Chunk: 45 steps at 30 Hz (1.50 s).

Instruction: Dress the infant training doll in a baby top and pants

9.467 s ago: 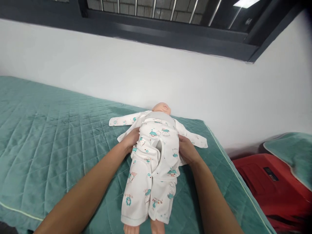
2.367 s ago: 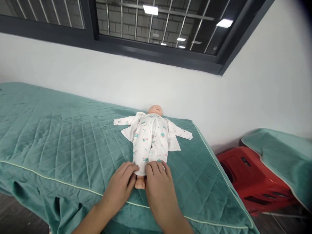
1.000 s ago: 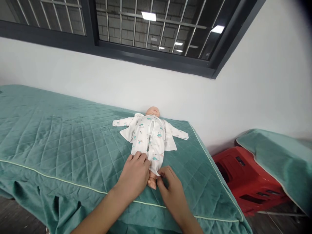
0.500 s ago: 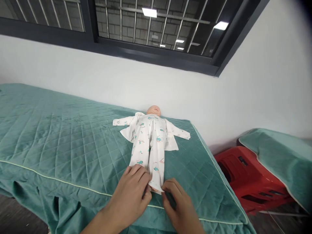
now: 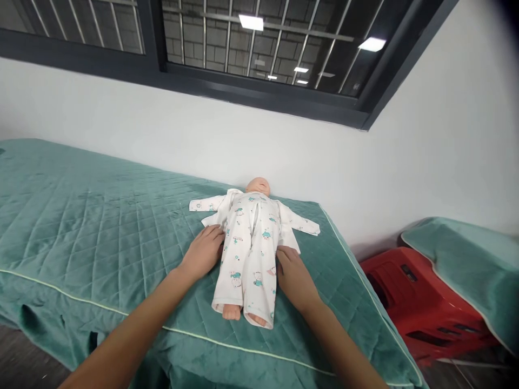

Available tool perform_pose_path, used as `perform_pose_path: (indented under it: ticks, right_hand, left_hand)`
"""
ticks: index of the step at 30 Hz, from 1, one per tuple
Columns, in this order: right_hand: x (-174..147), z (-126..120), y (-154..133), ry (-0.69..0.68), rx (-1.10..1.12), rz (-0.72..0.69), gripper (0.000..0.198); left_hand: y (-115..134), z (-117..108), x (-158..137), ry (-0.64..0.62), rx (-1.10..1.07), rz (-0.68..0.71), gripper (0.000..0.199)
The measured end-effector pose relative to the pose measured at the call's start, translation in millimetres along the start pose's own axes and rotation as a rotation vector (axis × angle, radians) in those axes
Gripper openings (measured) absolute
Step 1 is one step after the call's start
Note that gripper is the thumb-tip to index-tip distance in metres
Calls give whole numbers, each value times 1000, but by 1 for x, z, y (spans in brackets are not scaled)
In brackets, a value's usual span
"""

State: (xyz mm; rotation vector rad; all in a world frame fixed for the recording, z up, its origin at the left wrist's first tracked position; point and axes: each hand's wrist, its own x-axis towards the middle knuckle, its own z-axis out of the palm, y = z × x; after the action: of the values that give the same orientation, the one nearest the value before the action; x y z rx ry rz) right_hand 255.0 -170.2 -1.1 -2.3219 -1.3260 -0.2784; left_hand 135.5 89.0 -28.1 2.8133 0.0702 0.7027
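Observation:
A baby doll [image 5: 258,186] lies on its back on the quilted green bed cover [image 5: 133,237], its head toward the wall. It is dressed in white printed trousers [image 5: 259,246] that reach high up the chest, over a white printed top [image 5: 302,220] with sleeves spread to both sides. Bare feet [image 5: 232,312] show at the trouser hems. My left hand [image 5: 205,249] rests against the left side of the trousers at hip height, fingers stretched and their tips partly hidden. Along the opposite side, my right hand [image 5: 295,274] touches the trouser edge with its fingers extended.
A white wall with a dark-framed, barred window [image 5: 259,48] rises behind the bed. To the right stand red plastic stools [image 5: 421,302], partly covered by another green cloth [image 5: 466,259]. The bed's piped edge [image 5: 227,343] runs along the front.
Both hands have let go of the trouser hem at one leg and moved up to the doll's hips. The trouser legs now lie wider apart, with both feet showing.

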Motion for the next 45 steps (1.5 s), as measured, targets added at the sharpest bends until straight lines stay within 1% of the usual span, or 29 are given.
perform_pose_path:
  ticks: [2,5,7,9,11,13,15,17,21,24,26,29,32,36,41,45]
  right_hand:
    - [12,7,6,-54,-44,-42,34]
    - [21,15,15,-94,-106,-42,34]
    - [25,17,20,-101,-148,-27,32]
    - [27,18,24,-108,-147,-22,32]
    - [27,17,26,-95,-72,-20,32]
    - [25,14,27,-76,61,-38,29]
    - [21,10,27,-63,177,-65,23]
    - [17,8,26,-68,236,-81,21]
    - [15,6,26,-88,272,-96,27]
    - [16,7,27,-77,246,-97,25]
    - [16,8,27,-64,218,-89,21]
    - [15,7,27,-55,186,-92,20]
    - [12,5,26,-59,180,-100,21]
    - [5,3,24,-62,182,-102,23]
    - [-3,4,20,-55,135,-87,26]
    - [-7,3,17,-40,126,-67,27]
  left_hand:
    - [-1,4,10,-55,35,78,34]
    - [-1,7,22,-107,15,156,36]
    - [0,6,30,-119,-58,176,34]
    - [2,4,38,-148,-147,162,32]
    - [5,1,45,-205,-228,130,33]
    - [7,0,49,-243,-287,99,38]
    - [7,1,50,-236,-320,74,43]
    - [7,6,51,-213,-316,62,41]
    - [2,15,49,-155,-180,72,25]
    - [-1,14,40,-75,-33,120,16]
    - [-2,11,30,-8,29,158,16]
    - [-2,5,13,51,16,196,18]
    - [-1,2,3,19,-57,198,21]
    - [1,1,1,-45,-133,182,25]
    - [2,0,2,-80,-157,174,26]
    - [-1,2,2,-133,-154,222,25]
